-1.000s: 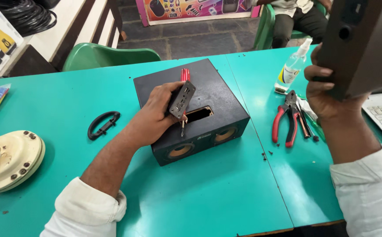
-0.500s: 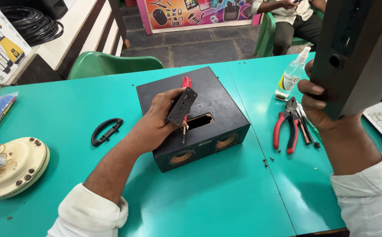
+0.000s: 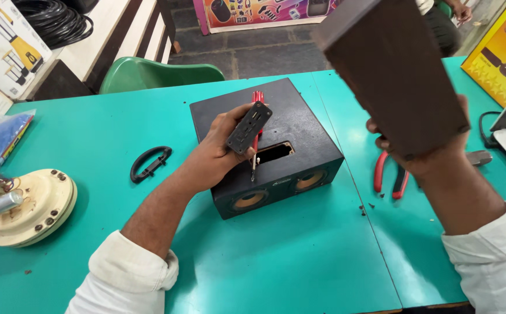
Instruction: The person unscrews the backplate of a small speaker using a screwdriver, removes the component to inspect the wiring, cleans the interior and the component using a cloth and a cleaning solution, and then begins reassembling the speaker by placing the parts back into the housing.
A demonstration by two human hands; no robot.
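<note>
- Up close, the left hand point(image 3: 215, 152) gripped a small black panel point(image 3: 249, 128) and a red screwdriver point(image 3: 256, 136) over the black speaker box point(image 3: 288, 125).
- That box sat on the green worktop point(image 3: 276, 261), with a hole on top.
- Higher up, the right hand point(image 3: 421, 154) held a brown box point(image 3: 395, 70).
- Red pliers point(image 3: 381, 174) lay near that hand.

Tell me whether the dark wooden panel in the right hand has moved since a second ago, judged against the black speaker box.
Yes. The dark wooden panel, held in the right hand, has swung left and nearer the black speaker box; earlier it was far off to the box's right.
</note>
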